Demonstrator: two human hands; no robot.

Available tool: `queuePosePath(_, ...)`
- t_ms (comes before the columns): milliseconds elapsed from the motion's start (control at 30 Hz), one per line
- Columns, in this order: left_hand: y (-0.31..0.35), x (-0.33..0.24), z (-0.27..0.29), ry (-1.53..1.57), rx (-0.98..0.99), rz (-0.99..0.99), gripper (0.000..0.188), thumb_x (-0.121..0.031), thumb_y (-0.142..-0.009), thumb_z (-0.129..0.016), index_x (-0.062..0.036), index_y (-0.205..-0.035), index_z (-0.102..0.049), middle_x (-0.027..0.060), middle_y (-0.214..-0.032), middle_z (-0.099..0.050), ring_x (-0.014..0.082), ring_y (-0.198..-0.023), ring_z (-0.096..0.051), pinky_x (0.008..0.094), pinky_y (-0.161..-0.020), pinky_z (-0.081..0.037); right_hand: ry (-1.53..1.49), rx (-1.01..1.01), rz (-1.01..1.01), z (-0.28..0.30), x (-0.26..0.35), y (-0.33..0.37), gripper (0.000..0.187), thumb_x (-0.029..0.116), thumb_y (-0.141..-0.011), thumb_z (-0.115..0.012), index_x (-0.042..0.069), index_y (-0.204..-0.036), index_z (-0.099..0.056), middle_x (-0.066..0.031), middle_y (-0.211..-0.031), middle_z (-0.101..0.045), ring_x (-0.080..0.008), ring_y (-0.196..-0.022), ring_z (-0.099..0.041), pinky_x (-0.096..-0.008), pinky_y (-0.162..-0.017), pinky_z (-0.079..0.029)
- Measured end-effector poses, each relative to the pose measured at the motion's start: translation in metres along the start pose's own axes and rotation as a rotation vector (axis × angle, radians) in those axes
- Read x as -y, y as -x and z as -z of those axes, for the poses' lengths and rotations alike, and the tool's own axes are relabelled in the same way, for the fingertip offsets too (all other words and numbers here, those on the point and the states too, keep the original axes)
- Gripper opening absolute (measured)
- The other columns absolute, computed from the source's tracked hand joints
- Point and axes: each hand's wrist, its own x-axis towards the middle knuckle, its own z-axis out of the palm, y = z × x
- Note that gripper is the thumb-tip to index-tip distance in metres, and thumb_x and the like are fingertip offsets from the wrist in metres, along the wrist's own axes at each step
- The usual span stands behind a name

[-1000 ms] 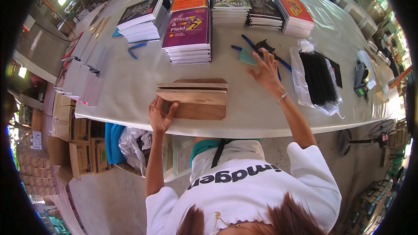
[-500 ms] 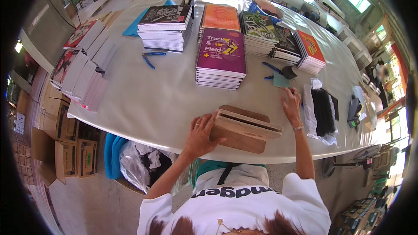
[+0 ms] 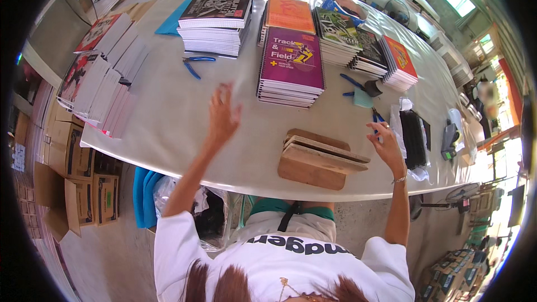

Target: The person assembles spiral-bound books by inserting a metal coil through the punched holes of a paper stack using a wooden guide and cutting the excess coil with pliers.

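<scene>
My left hand (image 3: 224,116) is raised over the table with its fingers apart, holding nothing. The closest tool to it is a pair of blue-handled pliers (image 3: 196,66) lying in front of the black-covered book stack. My right hand (image 3: 385,144) has its fingertips closed on small blue-handled pliers (image 3: 378,116), which point away from me. A wooden slotted stand (image 3: 319,162), two boards with a gap between them on a base, rests between my hands near the front edge, untouched. Beyond it stands a stack of purple-covered spiral books (image 3: 291,67).
More book stacks line the back, with orange (image 3: 290,14), black (image 3: 215,8) and green (image 3: 338,25) covers. Unbound page stacks (image 3: 103,86) stand at left. Blue-handled cutters (image 3: 353,85) lie beside a teal pad (image 3: 362,98). Black binding coils (image 3: 415,140) lie right.
My left hand has let go of the wooden stand and moved left and away from me. My right hand has drawn back slightly toward me, with the pliers now showing at its fingertips.
</scene>
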Motion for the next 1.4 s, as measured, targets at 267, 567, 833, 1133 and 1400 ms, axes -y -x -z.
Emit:
queuePosePath(267,-0.077,0.103,0.006,-0.376,-0.166,0.273,0.034,-0.021,-0.085,-0.064,-0.0149,-0.118,-0.060,0.0155,-0.116,-0.052,0.0366,-0.110,-0.050,0.0457,-0.091,-0.044,0.014,0.173,0.165,0.002,0.025,-0.046,0.030,0.012,-0.084,-0.065,0.003,-0.113,-0.061,-0.0167,-0.103,-0.059,-0.0282,-0.080,-0.063,-0.0369,-0.078,-0.049)
queuePosePath(567,-0.040,0.134,0.060,-0.296,-0.197,0.316,0.007,-0.009,-0.084,-0.059,-0.0032,-0.084,-0.063,0.0189,-0.093,-0.058,0.0399,-0.088,-0.060,0.0473,-0.071,-0.049,0.058,0.355,0.231,-0.007,0.006,-0.079,0.031,0.019,-0.086,-0.065,0.006,-0.114,-0.060,-0.0163,-0.106,-0.059,-0.0318,-0.093,-0.061,-0.0395,-0.084,-0.048)
queuePosePath(833,0.000,0.158,0.110,-0.483,-0.222,0.389,0.012,-0.015,-0.085,-0.059,-0.0057,-0.085,-0.066,0.0159,-0.092,-0.059,0.0360,-0.089,-0.060,0.0462,-0.072,-0.048,-0.010,0.402,0.317,-0.027,-0.013,-0.096,0.034,0.024,-0.088,-0.064,0.008,-0.118,-0.058,-0.0161,-0.110,-0.058,-0.0323,-0.103,-0.057,-0.0400,-0.089,-0.046)
queuePosePath(1133,-0.047,0.096,0.092,-0.480,-0.159,0.193,0.033,-0.016,-0.075,-0.074,-0.0141,-0.108,-0.066,0.0135,-0.110,-0.057,0.0331,-0.102,-0.056,0.0434,-0.088,-0.046,0.018,0.390,0.430,-0.028,-0.010,-0.106,0.033,0.022,-0.087,-0.065,0.007,-0.117,-0.059,-0.0147,-0.098,-0.062,-0.0308,-0.092,-0.060,-0.0384,-0.083,-0.048)
queuePosePath(1400,-0.108,0.118,0.027,0.056,-0.146,0.478,0.059,-0.022,-0.074,-0.077,-0.0019,-0.124,-0.054,0.0203,-0.112,-0.056,0.0308,-0.100,-0.057,0.0388,-0.089,-0.047,-0.688,0.273,0.346,-0.031,0.116,-0.170,0.035,0.020,-0.089,-0.065,0.006,-0.120,-0.060,-0.0046,-0.093,-0.062,-0.0089,-0.077,-0.054,-0.0260,-0.070,-0.046)
